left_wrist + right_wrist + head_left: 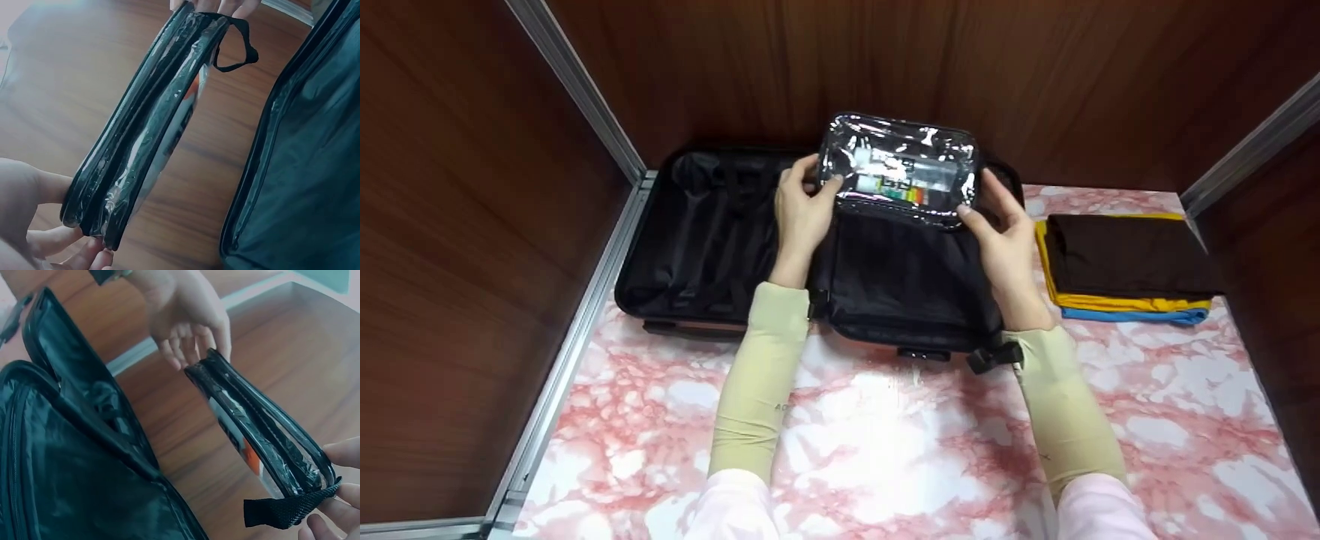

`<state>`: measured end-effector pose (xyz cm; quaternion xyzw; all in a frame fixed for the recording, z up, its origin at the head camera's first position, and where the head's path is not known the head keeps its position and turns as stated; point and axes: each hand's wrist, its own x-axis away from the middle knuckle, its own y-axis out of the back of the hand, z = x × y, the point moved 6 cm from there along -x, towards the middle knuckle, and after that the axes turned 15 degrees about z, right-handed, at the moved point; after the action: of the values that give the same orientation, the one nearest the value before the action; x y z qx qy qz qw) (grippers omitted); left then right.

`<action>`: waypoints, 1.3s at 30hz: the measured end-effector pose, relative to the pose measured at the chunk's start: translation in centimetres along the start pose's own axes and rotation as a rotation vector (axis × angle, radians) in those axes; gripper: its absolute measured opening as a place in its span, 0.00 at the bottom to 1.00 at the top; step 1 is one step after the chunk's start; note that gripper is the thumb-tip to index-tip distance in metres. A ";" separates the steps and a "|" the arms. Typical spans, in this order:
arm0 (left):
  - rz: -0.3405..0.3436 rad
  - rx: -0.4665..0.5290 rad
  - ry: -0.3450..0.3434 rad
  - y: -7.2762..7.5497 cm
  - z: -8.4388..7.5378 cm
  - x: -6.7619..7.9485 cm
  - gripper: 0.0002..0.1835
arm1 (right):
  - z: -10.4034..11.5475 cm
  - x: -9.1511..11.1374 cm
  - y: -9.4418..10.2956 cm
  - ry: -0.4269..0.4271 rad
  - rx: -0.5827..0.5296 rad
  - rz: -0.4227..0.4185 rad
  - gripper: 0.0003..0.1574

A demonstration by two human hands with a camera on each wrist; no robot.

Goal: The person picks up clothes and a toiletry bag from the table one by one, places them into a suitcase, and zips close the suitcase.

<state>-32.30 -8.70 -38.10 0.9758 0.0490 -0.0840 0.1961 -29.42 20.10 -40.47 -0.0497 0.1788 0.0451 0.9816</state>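
Between both hands is a clear toiletry bag [901, 169] with black edging, held up over the right half of an open black suitcase [915, 277]. Small bottles and a colourful item show through its clear side. My left hand [804, 206] grips one end, thumb on the near face and fingers behind. The opposite end is pinched by my right hand [1006, 240], near a black strap loop [287, 509] that hangs off the bag. In the left wrist view the bag [140, 129] appears edge-on, apart from the suitcase [298, 152].
The suitcase's left half [705, 232] lies open with straps inside. To the right, folded clothes [1132, 255] in dark brown, yellow and blue are stacked on the red-and-white marbled surface [885, 450]. Brown wooden panels [697, 67] with metal edging stand at the back and sides.
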 end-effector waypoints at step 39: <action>-0.015 -0.069 0.257 9.6 7.3 0.8 0.26 | -3.7 -1.4 -10.3 -0.173 -0.003 0.379 0.49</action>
<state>-31.34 -20.34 -41.27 0.9707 0.0840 0.0418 0.2212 -30.92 9.38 -42.63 -0.0128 0.0999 0.2334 0.9671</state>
